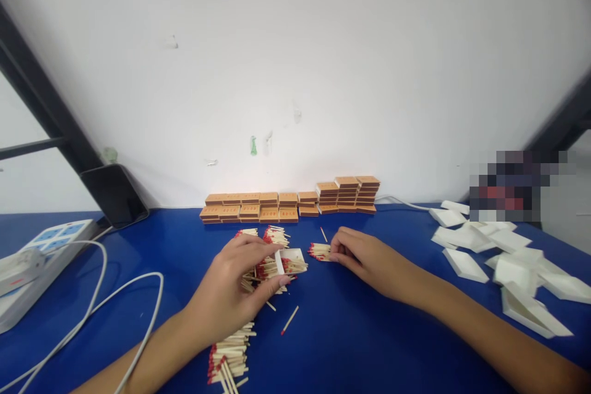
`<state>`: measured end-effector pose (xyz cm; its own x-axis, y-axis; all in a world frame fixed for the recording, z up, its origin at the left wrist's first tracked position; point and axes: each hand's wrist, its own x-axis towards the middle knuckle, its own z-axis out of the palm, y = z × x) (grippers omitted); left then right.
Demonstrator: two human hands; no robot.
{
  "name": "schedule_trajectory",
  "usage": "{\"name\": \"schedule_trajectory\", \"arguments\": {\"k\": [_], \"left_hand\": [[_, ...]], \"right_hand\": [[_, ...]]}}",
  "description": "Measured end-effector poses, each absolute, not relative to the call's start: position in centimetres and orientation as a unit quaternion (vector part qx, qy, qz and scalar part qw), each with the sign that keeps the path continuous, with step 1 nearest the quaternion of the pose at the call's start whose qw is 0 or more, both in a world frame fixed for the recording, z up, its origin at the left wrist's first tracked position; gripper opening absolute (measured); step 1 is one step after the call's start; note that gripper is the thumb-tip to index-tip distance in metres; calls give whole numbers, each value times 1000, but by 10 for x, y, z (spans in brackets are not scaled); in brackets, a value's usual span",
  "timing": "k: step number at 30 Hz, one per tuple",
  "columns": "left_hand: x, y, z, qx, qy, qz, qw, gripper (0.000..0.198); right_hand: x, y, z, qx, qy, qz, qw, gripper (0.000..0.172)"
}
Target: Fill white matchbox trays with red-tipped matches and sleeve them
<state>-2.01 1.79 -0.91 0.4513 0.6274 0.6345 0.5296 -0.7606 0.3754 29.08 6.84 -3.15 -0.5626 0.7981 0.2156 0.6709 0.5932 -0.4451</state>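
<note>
On the blue table my left hand (233, 286) grips a small white matchbox tray (292, 260) between thumb and fingers; the tray holds some red-tipped matches. My right hand (362, 255) pinches a small bundle of matches (319, 251) just right of the tray, fingers closed on it. Loose matches (270, 252) lie in a heap under and behind my left hand, and another heap (228, 357) lies beside my left forearm. One single match (290, 320) lies apart in front.
Stacks of orange matchbox sleeves (290, 200) line the wall. Several empty white trays (503, 261) lie scattered at the right. At the left are a power strip (34, 258) with white cables (106, 301) and a dark phone (115, 194) leaning on the wall.
</note>
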Motion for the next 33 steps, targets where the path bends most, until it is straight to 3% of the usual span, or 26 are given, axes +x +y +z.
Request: {"name": "schedule_trajectory", "arguments": {"k": [10,18,33], "left_hand": [[-19,19,-9,845,345,400,81,35],[-21,21,-11,844,352,399,65,36],[-21,18,-6,846,341,407,45,37]], "right_hand": [[285,66,-23,-418,-853,171,262,15],[283,64,-23,-394,-869,198,225,22],[281,62,-21,-420,-859,188,223,17]]}}
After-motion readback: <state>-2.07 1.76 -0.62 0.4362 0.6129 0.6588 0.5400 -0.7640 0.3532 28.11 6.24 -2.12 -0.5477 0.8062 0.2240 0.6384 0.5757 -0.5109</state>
